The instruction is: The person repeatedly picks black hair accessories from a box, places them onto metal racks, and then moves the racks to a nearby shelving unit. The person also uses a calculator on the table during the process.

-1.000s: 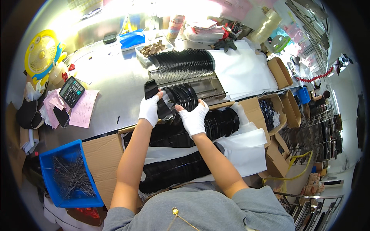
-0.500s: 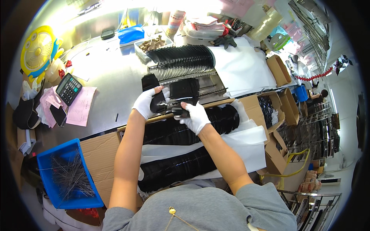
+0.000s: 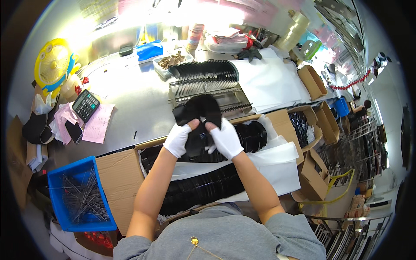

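Observation:
My left hand [image 3: 179, 139] and my right hand [image 3: 226, 140], in white gloves with bare thumbs, are close together over an open cardboard carton [image 3: 119, 175]. Both are closed on dark, thin black sheets [image 3: 198, 108], slightly blurred, with the thumbs on top. Exactly how many sheets there are cannot be made out. Just beyond them stands a metal rack [image 3: 242, 100] with a row of curved black plates [image 3: 208, 70] standing on edge. Beneath my hands, the carton holds two long rows of glossy black pieces [image 3: 203, 188], with white paper [image 3: 273, 162] between and around them.
At the left is a blue bin [image 3: 106, 203] of thin wires. A calculator [image 3: 86, 105], pink papers [image 3: 99, 123] and a yellow fan [image 3: 54, 65] are on the metal table [image 3: 119, 130]. White sheets [image 3: 268, 82] lie right of the rack; more cartons [image 3: 312, 175] stand at the right.
My hands have come together and turned the black sheets, which were held apart over the rack's near side. The rack's near part is now less covered.

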Action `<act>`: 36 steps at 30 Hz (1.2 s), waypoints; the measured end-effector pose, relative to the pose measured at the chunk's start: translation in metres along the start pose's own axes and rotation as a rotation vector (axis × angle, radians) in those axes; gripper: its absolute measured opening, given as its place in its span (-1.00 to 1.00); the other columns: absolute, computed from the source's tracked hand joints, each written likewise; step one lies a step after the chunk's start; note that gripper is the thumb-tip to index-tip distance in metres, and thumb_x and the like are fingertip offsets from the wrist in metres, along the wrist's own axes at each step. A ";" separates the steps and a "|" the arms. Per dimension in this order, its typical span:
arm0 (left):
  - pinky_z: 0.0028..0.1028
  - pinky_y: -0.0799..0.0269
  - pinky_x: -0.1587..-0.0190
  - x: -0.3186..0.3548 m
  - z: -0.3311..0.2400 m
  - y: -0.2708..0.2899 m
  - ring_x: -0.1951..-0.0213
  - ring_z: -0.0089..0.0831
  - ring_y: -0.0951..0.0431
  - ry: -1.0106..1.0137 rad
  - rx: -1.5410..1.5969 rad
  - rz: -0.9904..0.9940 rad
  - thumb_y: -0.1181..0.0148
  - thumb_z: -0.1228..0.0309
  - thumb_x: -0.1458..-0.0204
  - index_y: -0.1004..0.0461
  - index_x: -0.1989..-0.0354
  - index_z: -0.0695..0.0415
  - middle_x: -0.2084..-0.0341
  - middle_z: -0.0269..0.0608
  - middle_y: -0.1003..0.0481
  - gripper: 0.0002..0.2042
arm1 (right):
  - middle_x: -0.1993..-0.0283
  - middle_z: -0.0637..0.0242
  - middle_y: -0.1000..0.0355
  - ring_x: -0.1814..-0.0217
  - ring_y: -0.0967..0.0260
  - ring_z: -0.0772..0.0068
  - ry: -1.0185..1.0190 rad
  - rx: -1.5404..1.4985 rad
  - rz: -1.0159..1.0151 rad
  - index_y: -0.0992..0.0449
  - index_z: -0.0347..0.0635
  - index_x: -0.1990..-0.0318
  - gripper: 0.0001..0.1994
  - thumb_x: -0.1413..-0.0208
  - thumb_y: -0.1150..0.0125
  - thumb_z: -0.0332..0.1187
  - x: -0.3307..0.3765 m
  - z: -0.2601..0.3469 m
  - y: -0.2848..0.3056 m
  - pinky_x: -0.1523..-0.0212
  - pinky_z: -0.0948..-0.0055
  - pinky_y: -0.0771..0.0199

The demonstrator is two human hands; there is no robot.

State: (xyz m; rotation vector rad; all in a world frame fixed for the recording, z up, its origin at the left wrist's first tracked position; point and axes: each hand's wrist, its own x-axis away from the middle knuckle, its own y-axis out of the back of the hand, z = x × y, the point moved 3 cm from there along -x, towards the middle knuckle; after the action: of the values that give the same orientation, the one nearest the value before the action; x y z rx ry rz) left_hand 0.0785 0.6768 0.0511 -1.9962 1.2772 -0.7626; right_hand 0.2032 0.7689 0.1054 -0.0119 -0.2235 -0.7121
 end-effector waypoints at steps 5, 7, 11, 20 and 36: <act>-0.26 -0.47 -0.16 0.009 0.036 -0.049 -0.05 -0.30 -0.56 0.088 -0.020 0.253 -0.42 0.16 -0.05 -0.39 -0.22 0.20 -0.07 -0.09 -0.53 -0.39 | 0.09 0.26 -0.44 0.42 -0.53 0.41 -0.167 0.070 0.212 -0.27 -0.27 -0.16 -0.46 -0.26 -0.23 -0.05 0.047 -0.029 0.030 0.60 0.51 -0.59; -0.29 -0.44 -0.19 0.015 0.059 -0.063 -0.07 -0.32 -0.55 0.078 -0.167 0.217 -0.33 0.17 -0.11 -0.42 -0.18 0.27 -0.05 -0.09 -0.55 -0.45 | 0.03 0.34 -0.44 0.03 -0.42 0.51 0.058 0.288 -0.017 -0.29 -0.23 -0.20 -0.41 -0.08 -0.44 -0.27 0.065 -0.034 0.041 0.08 0.46 -0.57; -0.30 -0.33 -0.27 0.031 0.108 -0.075 -0.16 -0.27 -0.47 0.167 -0.541 0.359 -0.28 -0.08 -0.12 -0.40 -0.20 0.28 -0.10 -0.13 -0.50 -0.31 | 0.00 0.27 -0.46 -0.05 -0.39 0.45 0.064 0.121 -0.134 -0.38 -0.27 -0.15 -0.46 -0.03 -0.45 -0.35 0.122 -0.056 0.087 -0.11 0.38 -0.43; -0.15 -0.20 -0.32 0.055 0.149 -0.061 -0.30 0.04 -0.26 -0.427 -1.889 0.696 -0.40 0.06 0.05 -0.42 -0.17 0.32 -0.24 0.07 -0.31 -0.30 | 0.02 -0.11 -0.52 0.04 -0.55 -0.14 -0.464 1.048 -0.359 -0.34 -0.28 -0.14 -0.34 -0.08 -0.30 0.07 0.173 -0.102 0.176 -0.02 0.04 -0.54; 0.00 -0.06 -0.33 0.041 0.166 -0.097 -0.33 -0.04 -0.21 -0.612 -1.842 0.586 -0.37 0.22 0.04 -0.47 -0.17 0.12 -0.23 -0.03 -0.33 -0.45 | -0.18 0.04 -0.39 -0.09 -0.37 -0.05 0.369 1.281 -0.706 -0.37 -0.24 -0.25 -0.40 -0.15 -0.28 -0.06 0.145 -0.124 0.203 -0.12 0.06 -0.35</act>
State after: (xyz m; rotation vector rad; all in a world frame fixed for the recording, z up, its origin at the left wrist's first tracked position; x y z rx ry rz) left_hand 0.2720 0.7041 0.0266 -2.2197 2.1513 1.8188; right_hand 0.4661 0.8184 0.0276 1.4681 -0.2973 -1.1397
